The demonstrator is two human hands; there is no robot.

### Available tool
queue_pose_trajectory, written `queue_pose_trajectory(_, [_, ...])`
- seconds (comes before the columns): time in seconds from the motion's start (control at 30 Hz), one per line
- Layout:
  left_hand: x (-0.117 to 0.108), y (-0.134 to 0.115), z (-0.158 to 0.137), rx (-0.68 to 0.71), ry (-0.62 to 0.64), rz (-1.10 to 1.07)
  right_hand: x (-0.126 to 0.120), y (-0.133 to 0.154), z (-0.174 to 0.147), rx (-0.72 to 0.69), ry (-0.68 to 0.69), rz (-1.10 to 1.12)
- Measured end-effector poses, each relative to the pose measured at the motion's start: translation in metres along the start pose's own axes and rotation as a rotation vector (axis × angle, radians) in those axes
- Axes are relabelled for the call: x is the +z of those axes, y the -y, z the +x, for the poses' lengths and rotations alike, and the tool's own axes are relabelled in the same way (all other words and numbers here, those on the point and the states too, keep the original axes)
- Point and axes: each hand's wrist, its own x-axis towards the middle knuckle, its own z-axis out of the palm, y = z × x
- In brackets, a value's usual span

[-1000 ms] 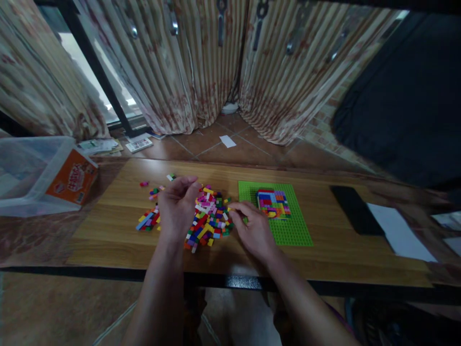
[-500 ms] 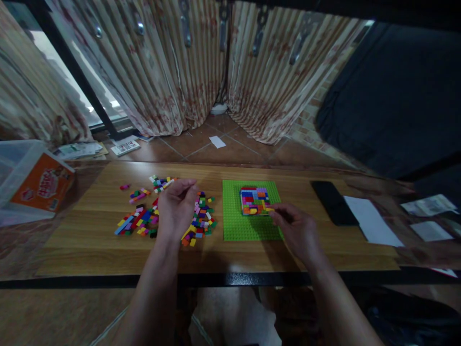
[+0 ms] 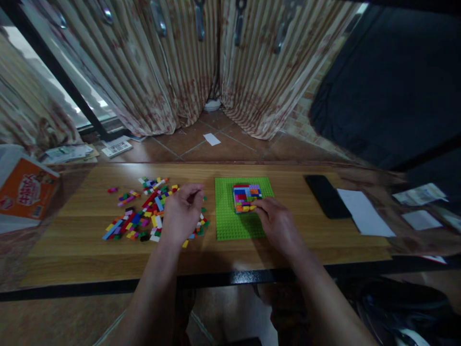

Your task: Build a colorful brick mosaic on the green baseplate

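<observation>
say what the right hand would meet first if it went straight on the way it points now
The right hand would most likely meet the multicoloured brick build first; it looks close against its right side, though depth leaves contact unclear.

Bare forearms taper to slender bare fingers, with dark, mottled legwear between them.
</observation>
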Motion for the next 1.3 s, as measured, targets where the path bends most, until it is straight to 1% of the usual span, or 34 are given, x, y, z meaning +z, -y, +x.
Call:
queue_pose_trajectory(0.17, [-0.0014, 0.0002, -0.0011, -0.001, 0.017, 0.006, 0.0013, 0.0013, 0.0016, -0.038, 0.053, -0.099])
queue_pose_trajectory(0.57, [-0.0027, -0.0007, -0.0025, 0.017, 0.055, 0.028, 0.0052, 0.0068, 0.003, -0.048, 0.098, -0.184])
queue_pose_trajectory(0.83, [-0.004, -0.0001, -0.0021, 0.021, 0.043, 0.049, 0.009, 0.004, 0.0003, -0.051, 0.062, -0.112])
queue_pose_trajectory(1.0, [-0.005, -0.0019, -0.003, 0.032, 0.033, 0.071, 0.01, 0.0052, -0.0001, 0.013, 0.024, -0.054])
queue_pose_trajectory(1.3, [-0.006, -0.0014, -0.003, 0.032, 0.029, 0.063, 0.0089, 0.0023, -0.0029, 0.063, 0.029, 0.076])
